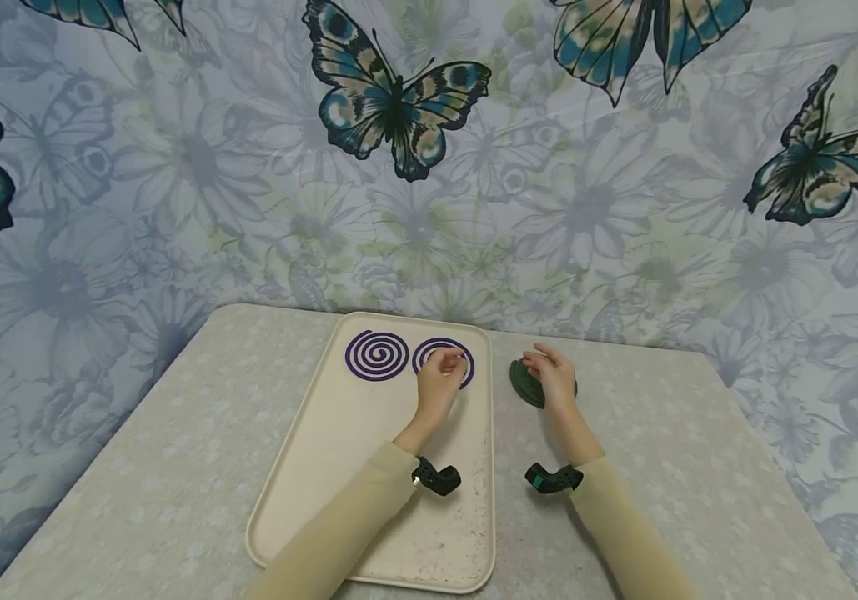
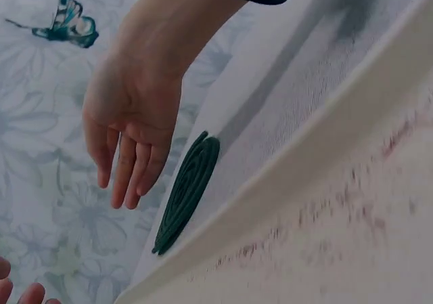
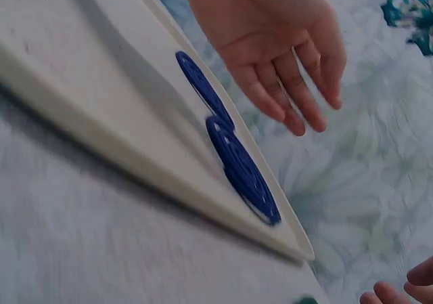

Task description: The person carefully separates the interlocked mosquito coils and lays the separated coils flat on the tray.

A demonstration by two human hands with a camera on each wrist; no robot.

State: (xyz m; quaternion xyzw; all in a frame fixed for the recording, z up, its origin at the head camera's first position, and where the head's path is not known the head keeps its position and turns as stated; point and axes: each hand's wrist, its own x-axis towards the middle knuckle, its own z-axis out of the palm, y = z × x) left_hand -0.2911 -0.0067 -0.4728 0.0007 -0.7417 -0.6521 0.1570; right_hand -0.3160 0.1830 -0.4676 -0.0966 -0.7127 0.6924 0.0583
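Note:
Two purple spiral mosquito coils lie side by side at the far end of a cream tray (image 1: 368,483). The left coil (image 1: 378,355) shows whole, while my left hand (image 1: 439,383) overlaps the right coil (image 1: 471,368). In the right wrist view, that hand hangs above the tray with relaxed fingers and nothing in them. On the table right of the tray rests a dark green coil (image 1: 524,385), partly covered from above by my right hand (image 1: 554,379). The left wrist view has the right hand raised over the green coil (image 2: 186,192), its fingers loose and holding nothing.
The tray's raised rim (image 1: 492,467) runs between the two hands. Reddish specks mark its near right part. A pale patterned cloth covers the table (image 1: 661,450), and a butterfly-print backdrop (image 1: 263,208) stands right behind it. Each wrist wears a black camera band.

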